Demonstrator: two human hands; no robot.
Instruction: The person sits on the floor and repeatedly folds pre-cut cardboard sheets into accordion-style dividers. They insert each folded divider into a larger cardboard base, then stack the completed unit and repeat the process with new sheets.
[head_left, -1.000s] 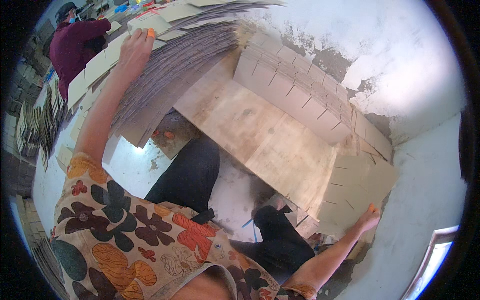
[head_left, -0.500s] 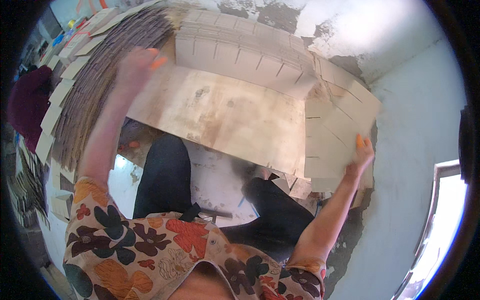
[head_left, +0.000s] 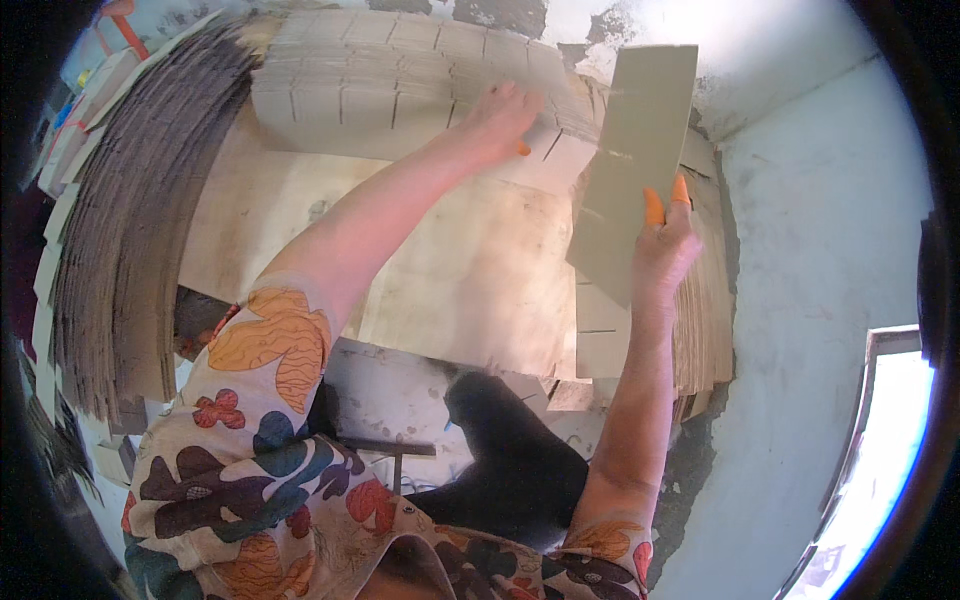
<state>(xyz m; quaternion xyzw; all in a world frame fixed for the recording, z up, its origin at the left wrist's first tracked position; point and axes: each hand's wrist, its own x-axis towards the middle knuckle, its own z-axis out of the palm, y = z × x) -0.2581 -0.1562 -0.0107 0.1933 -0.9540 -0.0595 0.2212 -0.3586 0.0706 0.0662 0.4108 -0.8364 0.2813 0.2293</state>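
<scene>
My right hand (head_left: pixel 662 245) holds a flat grey-green cardboard sheet (head_left: pixel 632 170) upright by its lower edge, raised above a stack of slotted cardboard pieces at the right (head_left: pixel 700 330). My left hand (head_left: pixel 497 120) reaches across and presses on a row of slotted cardboard pieces (head_left: pixel 400 85) at the far side of a wooden board (head_left: pixel 440 270). Both hands have orange fingertips. My floral sleeves and dark trousers fill the lower part of the view.
A thick fanned pile of cardboard sheets (head_left: pixel 120 230) curves along the left. A pale plastered wall (head_left: pixel 820 230) stands to the right, with a bright window opening (head_left: pixel 880 450) low down. A concrete floor patch (head_left: pixel 400 390) shows beneath the board.
My left hand left the fanned pile on the left and moved right onto the slotted pieces. My right hand rose from the right stack's edge, lifting one cardboard sheet. The view swung left.
</scene>
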